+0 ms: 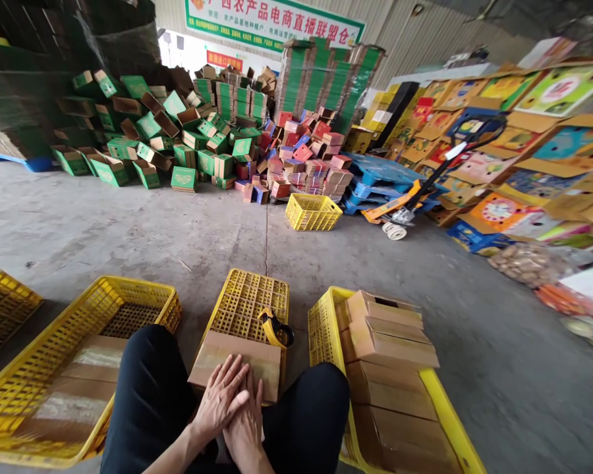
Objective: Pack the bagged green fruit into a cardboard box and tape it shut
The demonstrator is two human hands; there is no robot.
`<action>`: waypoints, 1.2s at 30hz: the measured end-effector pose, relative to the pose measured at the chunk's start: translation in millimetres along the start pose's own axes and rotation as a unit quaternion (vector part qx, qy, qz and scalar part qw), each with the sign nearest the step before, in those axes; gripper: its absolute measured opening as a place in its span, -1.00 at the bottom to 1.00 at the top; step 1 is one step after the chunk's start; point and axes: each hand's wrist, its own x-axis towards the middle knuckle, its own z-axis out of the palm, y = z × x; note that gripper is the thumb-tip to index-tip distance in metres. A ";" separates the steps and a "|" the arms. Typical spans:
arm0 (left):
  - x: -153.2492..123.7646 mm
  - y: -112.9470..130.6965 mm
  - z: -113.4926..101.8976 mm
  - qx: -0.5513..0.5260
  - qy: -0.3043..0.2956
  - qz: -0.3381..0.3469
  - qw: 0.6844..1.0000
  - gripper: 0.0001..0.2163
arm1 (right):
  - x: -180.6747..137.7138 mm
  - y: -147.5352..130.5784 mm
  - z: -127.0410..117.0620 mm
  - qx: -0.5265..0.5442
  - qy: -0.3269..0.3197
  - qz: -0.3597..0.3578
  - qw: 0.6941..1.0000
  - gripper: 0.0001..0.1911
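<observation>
A flat cardboard box (237, 349) lies between my knees on a yellow plastic crate (250, 299), whose slotted face is upward. My left hand (221, 394) rests on the box, fingers stretched out and holding nothing. Partly beneath it, my right hand (247, 418) also lies flat on the box, its fingers extended. Just beyond the box's right corner sits a yellow and black tape dispenser (277, 329).
On my left, a yellow crate (165, 299) holds taped cardboard boxes (72, 401). Another crate (321, 322) at right is stacked with brown boxes (395, 388). Farther off are a yellow basket (313, 212), a pallet jack (415, 191) and piled green boxes (184, 178).
</observation>
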 end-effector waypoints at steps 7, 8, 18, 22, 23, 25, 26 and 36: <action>-6.8 -23.7 -9.1 0.022 -0.015 -0.032 0.999 -0.40 | 6.1 40.3 -20.9 -0.057 -0.047 0.033 0.997 -0.40; -2.9 -21.4 -9.2 0.026 -0.016 -0.044 0.999 -0.42 | 10.3 41.5 -21.1 -0.060 -0.052 0.038 0.996 -0.40; 20.4 -24.7 -13.7 0.051 0.015 -0.126 0.991 -0.49 | 30.7 67.3 -10.5 -0.041 -0.016 0.086 0.995 -0.37; 15.0 -28.6 -7.7 0.040 0.034 -0.163 0.985 -0.46 | 20.6 84.5 -8.4 0.014 0.039 0.085 0.996 -0.27; 14.2 -28.3 -6.1 0.033 0.034 -0.169 0.985 -0.45 | 18.1 86.6 -8.2 0.031 0.051 0.084 0.995 -0.26; 13.1 -27.0 -3.8 0.019 0.031 -0.180 0.983 -0.45 | 13.1 88.4 -8.6 0.060 0.067 0.092 0.992 -0.25; 12.9 -26.4 -3.3 0.014 0.029 -0.188 0.982 -0.45 | 10.4 88.2 -9.0 0.072 0.073 0.099 0.990 -0.25; 16.2 -23.1 -16.7 0.055 -0.038 -0.250 0.966 -0.26 | -29.4 71.0 -3.0 0.147 0.112 0.151 0.971 -0.31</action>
